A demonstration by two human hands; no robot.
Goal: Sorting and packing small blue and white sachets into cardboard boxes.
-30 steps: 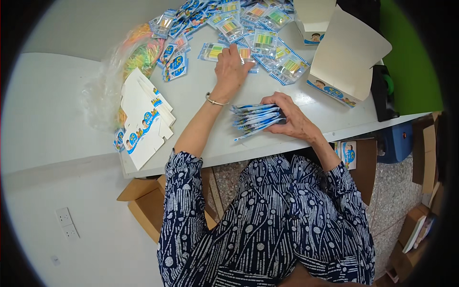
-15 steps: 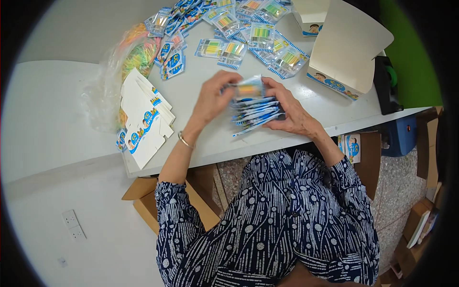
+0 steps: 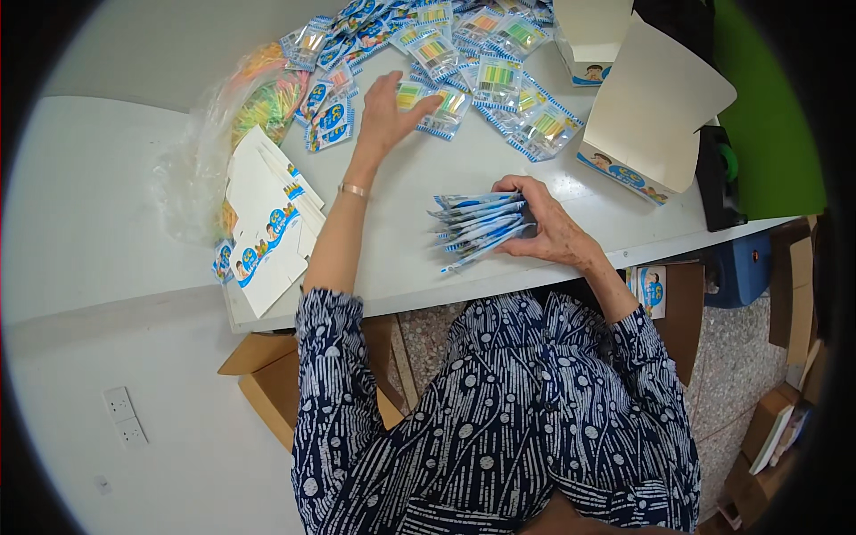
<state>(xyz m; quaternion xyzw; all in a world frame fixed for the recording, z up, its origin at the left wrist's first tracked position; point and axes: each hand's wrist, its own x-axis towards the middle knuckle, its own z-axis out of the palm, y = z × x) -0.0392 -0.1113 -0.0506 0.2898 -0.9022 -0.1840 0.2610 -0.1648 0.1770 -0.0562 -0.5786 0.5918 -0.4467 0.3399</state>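
Note:
My right hand (image 3: pixel 551 225) is closed on a fanned stack of small blue-and-white packets (image 3: pixel 475 227) resting on the white table (image 3: pixel 419 267) close to its near edge. My left hand (image 3: pixel 390 111) reaches forward with fingers spread and lies on one packet of coloured sticks (image 3: pixel 417 95) at the edge of a spread of several such packets (image 3: pixel 486 53). A thin bracelet sits on my left wrist.
A pile of flat folded white cartons (image 3: pixel 267 223) lies at the table's left end, beside a clear bag of coloured sticks (image 3: pixel 254 98). An open white carton (image 3: pixel 646 116) stands at the right. Cardboard boxes (image 3: pixel 267 383) sit on the floor under the table.
My left hand, which had brought a packet onto the stack half a second ago, has gone back out to the spread packets. My right hand stays on the stack.

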